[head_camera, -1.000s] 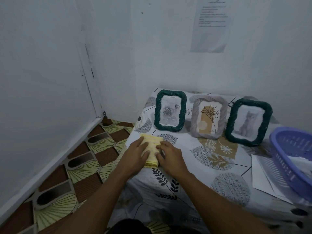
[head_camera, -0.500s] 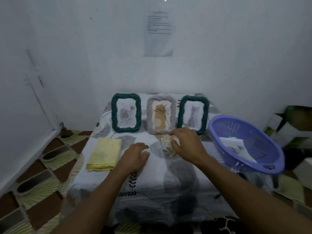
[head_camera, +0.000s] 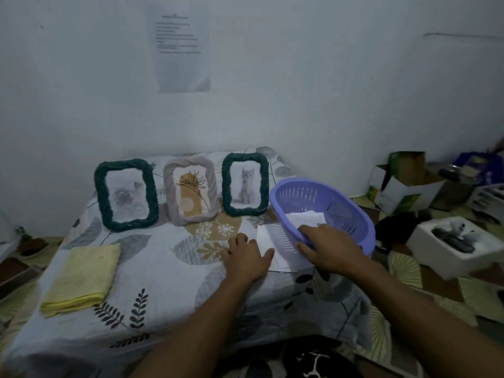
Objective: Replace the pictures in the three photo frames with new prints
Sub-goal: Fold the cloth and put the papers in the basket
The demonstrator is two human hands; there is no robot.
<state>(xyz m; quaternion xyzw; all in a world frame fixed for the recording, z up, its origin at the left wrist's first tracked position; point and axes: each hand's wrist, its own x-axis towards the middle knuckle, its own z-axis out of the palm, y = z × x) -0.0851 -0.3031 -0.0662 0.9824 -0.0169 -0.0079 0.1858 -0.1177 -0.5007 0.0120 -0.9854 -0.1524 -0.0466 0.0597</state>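
Note:
Three photo frames stand in a row at the back of the cloth-covered table (head_camera: 163, 271): a green frame (head_camera: 126, 195) on the left, a grey frame (head_camera: 191, 190) in the middle, a second green frame (head_camera: 245, 184) with a cat picture on the right. A purple basket (head_camera: 341, 203) at the right holds white prints (head_camera: 305, 218). My right hand (head_camera: 328, 248) grips the basket's near rim, fingers curled over it. White paper sheets (head_camera: 268, 241) lie under the basket; my left hand (head_camera: 246, 255) rests flat on them, thumb on the paper.
A folded yellow cloth (head_camera: 83, 276) lies at the table's left front. Open cardboard boxes (head_camera: 403, 181) and a white box (head_camera: 452, 241) sit on the patterned floor to the right. A printed sheet (head_camera: 181, 45) hangs on the wall behind.
Both hands left the yellow cloth and moved right. My right hand took hold of the basket rim; my left hand came down on the paper sheets. The view swung right.

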